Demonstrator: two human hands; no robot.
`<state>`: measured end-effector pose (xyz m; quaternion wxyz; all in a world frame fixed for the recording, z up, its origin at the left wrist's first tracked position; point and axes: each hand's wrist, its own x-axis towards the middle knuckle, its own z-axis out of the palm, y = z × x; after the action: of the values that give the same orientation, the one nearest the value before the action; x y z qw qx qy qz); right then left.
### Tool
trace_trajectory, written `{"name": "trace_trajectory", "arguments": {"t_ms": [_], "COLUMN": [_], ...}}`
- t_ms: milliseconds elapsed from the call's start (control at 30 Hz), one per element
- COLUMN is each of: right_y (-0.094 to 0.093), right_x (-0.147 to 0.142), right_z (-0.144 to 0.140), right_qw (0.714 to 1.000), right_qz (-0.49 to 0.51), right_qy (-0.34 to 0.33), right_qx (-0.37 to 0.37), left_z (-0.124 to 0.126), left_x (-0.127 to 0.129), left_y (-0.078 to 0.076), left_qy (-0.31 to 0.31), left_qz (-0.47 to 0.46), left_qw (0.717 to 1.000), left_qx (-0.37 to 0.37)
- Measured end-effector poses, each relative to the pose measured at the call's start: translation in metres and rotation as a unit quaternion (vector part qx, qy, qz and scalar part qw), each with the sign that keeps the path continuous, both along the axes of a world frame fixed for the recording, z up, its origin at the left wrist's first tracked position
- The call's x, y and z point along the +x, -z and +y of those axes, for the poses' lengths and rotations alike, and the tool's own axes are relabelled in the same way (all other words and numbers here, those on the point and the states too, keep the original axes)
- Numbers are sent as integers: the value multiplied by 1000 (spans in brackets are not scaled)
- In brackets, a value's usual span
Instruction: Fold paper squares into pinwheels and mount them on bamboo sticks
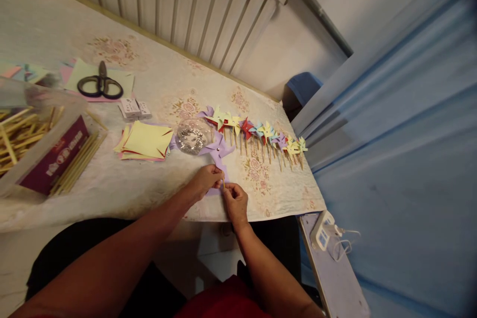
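A purple paper pinwheel (218, 151) lies flat on the table near its front edge, a pin head at its middle. My left hand (204, 180) and my right hand (234, 201) meet just below it, both pinching a thin wooden stick (223, 181) that stands at the pinwheel's lower edge. A row of several finished pinwheels (261, 134) in yellow, red, blue and purple lies on sticks to the right of it.
A clear round container of pins (192, 138) sits beside the purple pinwheel. Stacked yellow paper squares (147, 141), small white boxes (134, 108) and black scissors (100, 84) lie to the left. A clear box of sticks (33, 134) stands at far left. A power strip (323, 231) lies lower right.
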<state>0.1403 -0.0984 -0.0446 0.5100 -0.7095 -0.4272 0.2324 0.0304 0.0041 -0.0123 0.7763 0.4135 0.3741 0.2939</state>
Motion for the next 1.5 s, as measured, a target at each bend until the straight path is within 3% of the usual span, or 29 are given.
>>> {"name": "trace_trajectory", "arguments": {"t_ms": [400, 700, 1000, 1233, 1500], "right_y": [-2, -3, -6, -5, -4], "right_x": [-1, -3, -3, -1, 1], "right_z": [1, 2, 0, -1, -2], "right_qw": [1000, 1000, 1000, 1000, 999], "right_qz": [-8, 13, 12, -12, -32], "right_qy": [6, 18, 13, 2, -10], "right_qx": [-2, 4, -9, -8, -17], "left_z": [6, 15, 21, 28, 35], "left_x": [-6, -27, -33, -39, -38], "left_y": [-4, -22, -25, -29, -23], "left_qy": [-12, -101, -154, -125, -119], "left_qz": [-9, 6, 26, 23, 48], "left_qw": [1000, 995, 984, 985, 981], "left_qx": [-8, -9, 84, 113, 144]}}
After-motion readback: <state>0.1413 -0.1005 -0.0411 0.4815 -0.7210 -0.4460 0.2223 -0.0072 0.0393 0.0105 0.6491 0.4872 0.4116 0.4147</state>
